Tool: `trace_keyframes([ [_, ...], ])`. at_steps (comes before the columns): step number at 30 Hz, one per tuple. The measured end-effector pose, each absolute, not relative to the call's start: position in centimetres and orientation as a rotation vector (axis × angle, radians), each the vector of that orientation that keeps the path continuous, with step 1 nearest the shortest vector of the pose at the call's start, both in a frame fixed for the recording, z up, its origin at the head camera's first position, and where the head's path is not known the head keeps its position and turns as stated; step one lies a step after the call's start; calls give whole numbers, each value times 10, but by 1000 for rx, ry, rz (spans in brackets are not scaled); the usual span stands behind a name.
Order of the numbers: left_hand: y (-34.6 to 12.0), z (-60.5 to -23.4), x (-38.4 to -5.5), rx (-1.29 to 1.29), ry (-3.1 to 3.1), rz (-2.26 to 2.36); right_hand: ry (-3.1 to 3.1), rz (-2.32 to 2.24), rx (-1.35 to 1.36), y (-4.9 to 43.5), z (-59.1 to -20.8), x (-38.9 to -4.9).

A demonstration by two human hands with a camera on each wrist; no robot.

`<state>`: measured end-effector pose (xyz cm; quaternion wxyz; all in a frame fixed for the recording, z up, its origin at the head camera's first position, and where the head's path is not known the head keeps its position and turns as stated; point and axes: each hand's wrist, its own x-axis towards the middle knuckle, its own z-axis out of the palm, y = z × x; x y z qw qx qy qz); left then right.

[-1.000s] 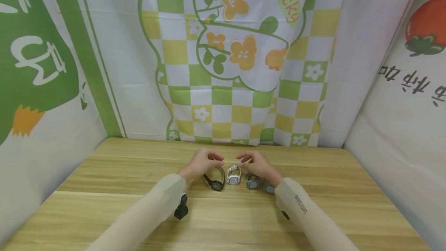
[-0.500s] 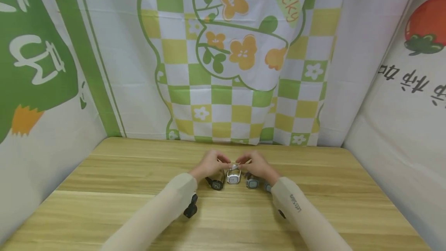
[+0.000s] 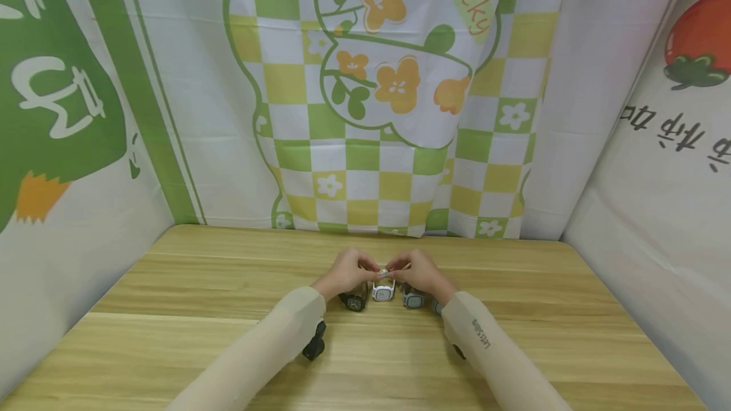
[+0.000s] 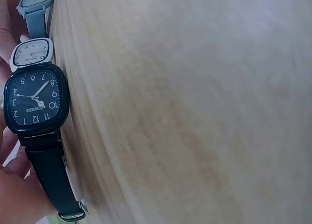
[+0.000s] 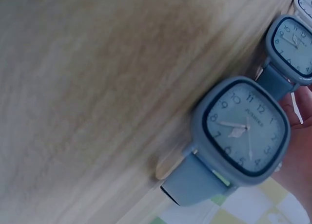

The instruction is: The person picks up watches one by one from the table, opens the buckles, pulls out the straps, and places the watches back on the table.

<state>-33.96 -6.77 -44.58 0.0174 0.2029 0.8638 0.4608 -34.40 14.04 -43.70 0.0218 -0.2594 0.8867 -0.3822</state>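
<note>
A white watch with a squarish face stands on the table in the head view, its strap looped up behind the dial. My left hand pinches the strap's far end from the left, and my right hand pinches it from the right. The fingertips nearly meet there and hide the buckle area. Beside my left hand is a black watch with a black strap. Under my right hand and wrist stand two blue-grey watches, a nearer one and another beside the white one.
The wooden table reaches back to a checkered green, yellow and white curtain. Printed cloth walls close off both sides. A dark wrist camera sits under the left sleeve.
My left hand has moved right from above the black watch to the white watch's strap. My right hand has closed in slightly, and both now pinch the strap. The white watch stays in place.
</note>
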Motion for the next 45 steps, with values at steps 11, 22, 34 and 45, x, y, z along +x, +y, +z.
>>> trace_keyframes([
  [11, -68, -447, -338, 646, 2719, 1396, 2786, -1183, -712, 139, -439, -342],
  [22, -65, -444, -336, 673, 2799, 1269, 2757, -1194, -785, 142, -441, -343],
  [34, -65, -446, -336, 737, 2798, 1295, 2780, -1154, -765, 146, -439, -342],
  [45, -67, -441, -335, 731, 2786, 1310, 2792, -1171, -759, 149, -439, -342],
])
